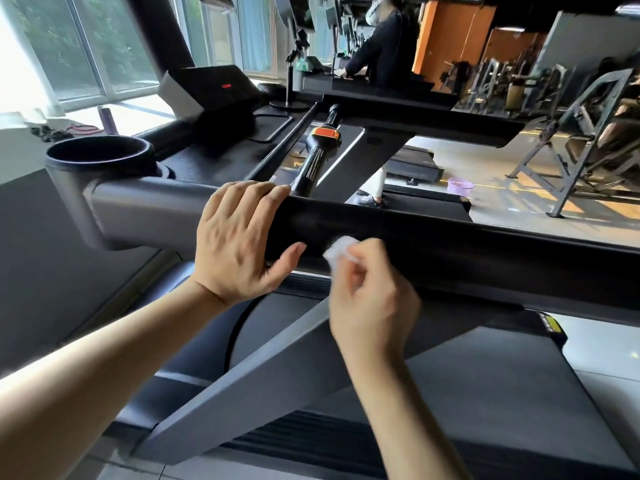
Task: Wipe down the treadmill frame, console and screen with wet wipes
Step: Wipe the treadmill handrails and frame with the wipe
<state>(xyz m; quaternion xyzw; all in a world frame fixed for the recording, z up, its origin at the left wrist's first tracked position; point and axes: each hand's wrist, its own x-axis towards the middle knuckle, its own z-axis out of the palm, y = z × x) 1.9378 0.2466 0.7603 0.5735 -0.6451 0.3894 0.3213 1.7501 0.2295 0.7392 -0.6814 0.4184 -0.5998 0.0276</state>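
Treadmill rail (450, 244) runs across the view, with a cup holder (100, 154) at its left end. Right of that, the left hand (239, 237) holds the rail, fingers over its top, thumb on its near face. Just right again, the right hand (372, 299) pinches a white wipe (341, 249) against the rail's near face.

L hand (239, 237) grips black rail (450, 244), thumb under. R hand (367, 292) pinches white wipe (341, 249) against rail's front. Cup holder (98, 154) far left.
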